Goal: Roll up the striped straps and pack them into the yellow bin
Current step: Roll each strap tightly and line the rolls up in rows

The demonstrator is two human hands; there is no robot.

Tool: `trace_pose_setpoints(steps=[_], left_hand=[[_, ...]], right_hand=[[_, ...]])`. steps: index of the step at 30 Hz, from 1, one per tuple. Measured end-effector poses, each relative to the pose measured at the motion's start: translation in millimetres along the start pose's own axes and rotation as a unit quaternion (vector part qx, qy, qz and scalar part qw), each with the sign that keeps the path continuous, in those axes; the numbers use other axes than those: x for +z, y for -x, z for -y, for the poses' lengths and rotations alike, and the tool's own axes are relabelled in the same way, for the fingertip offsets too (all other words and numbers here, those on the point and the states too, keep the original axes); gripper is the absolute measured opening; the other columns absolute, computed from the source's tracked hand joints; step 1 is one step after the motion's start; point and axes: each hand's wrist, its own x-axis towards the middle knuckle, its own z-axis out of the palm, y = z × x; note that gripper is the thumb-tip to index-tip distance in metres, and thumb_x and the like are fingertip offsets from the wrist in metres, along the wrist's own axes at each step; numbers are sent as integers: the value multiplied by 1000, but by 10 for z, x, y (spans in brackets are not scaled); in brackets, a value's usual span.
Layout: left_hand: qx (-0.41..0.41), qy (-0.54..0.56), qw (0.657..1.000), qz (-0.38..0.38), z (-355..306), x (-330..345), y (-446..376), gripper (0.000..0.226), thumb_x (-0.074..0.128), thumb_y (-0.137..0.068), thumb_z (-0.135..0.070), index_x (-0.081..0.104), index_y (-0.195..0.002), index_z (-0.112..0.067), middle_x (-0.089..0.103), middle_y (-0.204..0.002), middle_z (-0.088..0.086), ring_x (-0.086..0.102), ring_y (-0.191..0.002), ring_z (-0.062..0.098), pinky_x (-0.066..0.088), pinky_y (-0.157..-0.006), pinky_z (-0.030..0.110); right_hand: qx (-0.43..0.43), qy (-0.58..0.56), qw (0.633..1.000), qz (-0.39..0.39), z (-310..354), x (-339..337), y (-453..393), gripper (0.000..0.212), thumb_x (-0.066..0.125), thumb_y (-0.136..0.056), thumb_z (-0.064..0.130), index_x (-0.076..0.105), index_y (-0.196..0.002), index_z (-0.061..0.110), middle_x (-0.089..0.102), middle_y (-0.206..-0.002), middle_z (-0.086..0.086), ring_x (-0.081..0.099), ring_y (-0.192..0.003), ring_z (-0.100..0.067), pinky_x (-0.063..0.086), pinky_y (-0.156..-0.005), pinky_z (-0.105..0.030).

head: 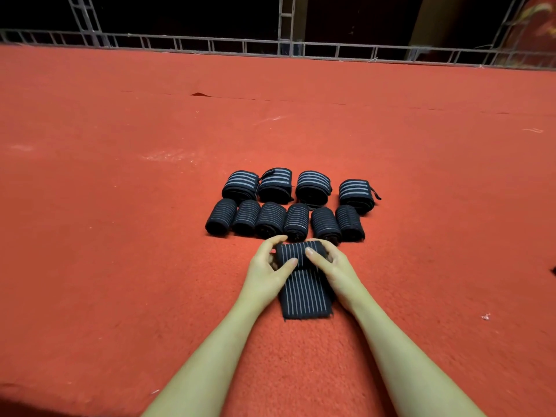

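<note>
The far sides of both hands' fingers are hidden behind the roll, and both upper arms run out of the bottom edge. A dark object at the right edge, well to the right of the hands, is cut off and cannot be identified.

The left hand (266, 267) and right hand (329, 264) face each other, each curled round one end of a half-rolled strap (301, 272), thumbs lying on its top. The rolled part sits between the hands; the flat tail runs back between the wrists, on the red carpet (120, 236).

Just beyond the fingertips lies a row of six rolls (284, 221), side by side. Past that row lies a row of four wider-striped rolls (301, 185), the rightmost set slightly apart. A metal railing (270, 49) stands far beyond the hands.
</note>
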Motion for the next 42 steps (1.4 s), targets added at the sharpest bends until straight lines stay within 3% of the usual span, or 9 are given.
trace_pose_setpoints(steps=[5, 9, 14, 23, 27, 30, 33, 38, 42], left_hand=[[39, -80, 996, -6, 42, 22, -22, 46, 73, -77, -11, 56, -119, -17, 54, -117, 0, 57, -109, 15, 42, -99, 25], [5, -38, 999, 29, -23, 34, -16, 41, 59, -79, -44, 57, -115, -25, 64, -107, -6, 60, -98, 8, 46, -90, 25], [-13, 94, 995, 39, -56, -56, -4, 30, 70, -81, 0, 64, -103, -20, 67, -97, -10, 62, -86, 10, 52, -79, 27], [-51, 132, 988, 56, -33, -83, -30, 41, 72, -81, -8, 58, -117, -20, 63, -115, 9, 64, -101, 20, 52, -89, 30], [-48, 138, 988, 43, -55, -108, -13, 44, 67, -78, 10, 56, -111, -18, 63, -107, -1, 64, -83, 10, 51, -67, 18], [-41, 138, 988, 56, -95, -167, -1, 50, 64, -73, 19, 59, -105, -19, 63, -103, -6, 59, -75, 9, 49, -62, 17], [-46, 126, 988, 71, -125, -228, -3, 49, 63, -73, 17, 63, -104, -21, 64, -105, 1, 56, -69, 9, 46, -59, 17], [-76, 131, 986, 63, -193, -338, -7, 33, 68, -84, -6, 62, -113, -21, 63, -102, 5, 62, -89, 13, 51, -75, 22], [-98, 133, 986, -5, -149, -479, -18, 46, 76, -73, -15, 57, -115, -22, 63, -110, 10, 61, -98, 18, 51, -84, 29]], right_hand=[[-15, -20, 1000, 2, 27, -45, 3, 36, 70, -73, 20, 58, -107, 14, 65, -95, 5, 59, -91, -7, 47, -82, -20], [-6, -57, 998, 12, 23, -71, 2, 39, 68, -70, 11, 59, -107, 18, 62, -98, -3, 61, -89, -10, 51, -75, -22], [12, -43, 999, 21, 13, -41, -10, 34, 66, -76, 28, 62, -109, 23, 63, -99, 0, 58, -92, -12, 47, -76, -30], [11, -79, 997, 19, -3, -57, -16, 35, 64, -73, 11, 60, -107, 17, 64, -95, -1, 62, -82, -12, 53, -65, -26], [11, -44, 998, 31, -14, -45, -35, 49, 70, -68, 20, 58, -116, 19, 63, -101, -2, 60, -90, -14, 53, -76, -29], [34, -49, 998, 37, 33, 3, -57, 38, 66, -79, 28, 59, -114, 14, 60, -100, -9, 59, -83, -19, 51, -63, -31], [28, -33, 999, 29, 51, 36, -63, 21, 61, -89, 24, 63, -105, 11, 59, -95, -11, 58, -78, -21, 50, -61, -32], [-2, -20, 999, 31, 100, 185, -28, 31, 73, -72, 30, 68, -102, 21, 67, -98, -6, 59, -92, -21, 46, -85, -39], [-22, 33, 999, 12, 171, 439, -52, 27, 73, -73, 19, 67, -98, 27, 67, -92, 5, 61, -88, -17, 54, -71, -36]])
